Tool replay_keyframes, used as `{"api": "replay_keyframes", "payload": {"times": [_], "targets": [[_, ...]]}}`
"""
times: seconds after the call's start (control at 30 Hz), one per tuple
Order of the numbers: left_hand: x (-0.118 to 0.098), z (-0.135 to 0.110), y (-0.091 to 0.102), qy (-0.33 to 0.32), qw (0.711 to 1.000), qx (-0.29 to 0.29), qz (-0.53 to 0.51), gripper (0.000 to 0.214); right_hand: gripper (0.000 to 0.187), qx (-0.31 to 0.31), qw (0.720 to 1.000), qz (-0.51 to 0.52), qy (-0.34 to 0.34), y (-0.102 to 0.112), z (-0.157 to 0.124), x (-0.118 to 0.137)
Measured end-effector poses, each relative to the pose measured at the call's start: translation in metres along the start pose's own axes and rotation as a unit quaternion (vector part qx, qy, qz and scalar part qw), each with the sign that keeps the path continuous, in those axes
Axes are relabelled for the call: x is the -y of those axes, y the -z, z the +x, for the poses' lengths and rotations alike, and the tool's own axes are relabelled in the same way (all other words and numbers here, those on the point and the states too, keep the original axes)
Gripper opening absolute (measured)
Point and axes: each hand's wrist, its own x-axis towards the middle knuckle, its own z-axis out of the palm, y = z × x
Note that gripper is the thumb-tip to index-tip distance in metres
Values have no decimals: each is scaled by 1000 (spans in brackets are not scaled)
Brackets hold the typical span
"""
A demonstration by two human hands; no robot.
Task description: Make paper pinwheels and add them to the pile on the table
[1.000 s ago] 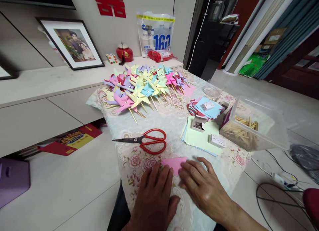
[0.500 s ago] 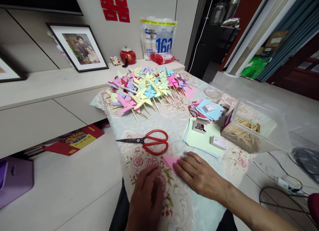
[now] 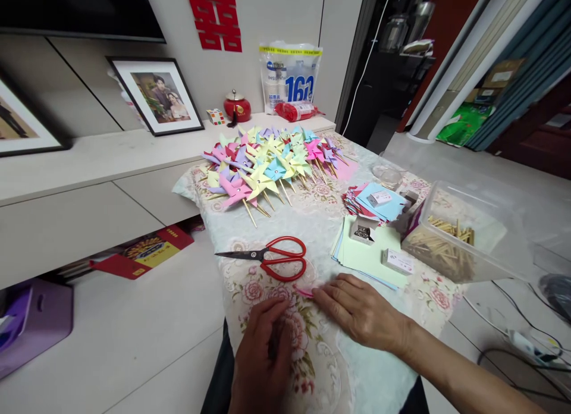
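Note:
A pink piece of folded paper (image 3: 304, 292) shows only as a thin strip at the fingertips of my right hand (image 3: 357, 313). The fingers are closed on it near the tablecloth, and they hide the rest of the sheet. My left hand (image 3: 264, 351) is just left of it, thumb and fingers apart, holding nothing. Beyond both hands lie scissors (image 3: 285, 260) with red handles, blades toward the left. Several paper pinwheels (image 3: 259, 175) on wooden sticks are heaped at the far side of the table.
Right of the scissors, a stack of pale green paper (image 3: 370, 256) bears an opened small box of metal pins (image 3: 362, 232) and a closed white box (image 3: 397, 261). Blue and red sheets (image 3: 379, 206) lie behind. A clear plastic tub (image 3: 446, 247) of wooden sticks stands at the right edge.
The pink paper, seen before as a flat triangle, now shows only a narrow edge at my right fingers. The whole view has shifted slightly. My left hand stays close by, empty.

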Motion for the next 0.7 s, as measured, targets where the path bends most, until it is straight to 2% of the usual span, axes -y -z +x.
{"api": "replay_keyframes", "payload": {"times": [0.1,0.17,0.23,0.3,0.37,0.4,0.43,0.47,0.5,0.63,0.7], "targets": [[-8,2,1,95,990,-20,-104,25,40,-49,991,92,-85,8,4,-1],[-17,5,2,199,957,-24,-212,27,41,-71,972,178,-135,18,12,-1],[-26,11,4,318,886,7,-338,35,35,-56,947,274,-158,28,23,-1],[-34,19,6,405,784,77,-464,46,29,-15,918,364,-157,35,36,-1],[-40,24,8,437,694,171,-546,50,27,19,894,422,-146,37,47,-1],[-42,26,9,441,664,195,-572,48,26,27,887,438,-141,37,53,-1],[-43,26,10,442,647,205,-587,46,26,29,882,450,-135,35,57,-1],[-43,26,10,439,644,201,-593,42,26,29,878,460,-130,34,61,-1],[-42,25,11,433,655,186,-591,38,26,30,872,474,-122,32,64,-2],[-33,20,14,373,741,132,-543,33,22,85,831,541,-92,26,74,-11],[-29,23,17,360,761,127,-525,39,23,102,827,541,-113,20,79,-20]]}}
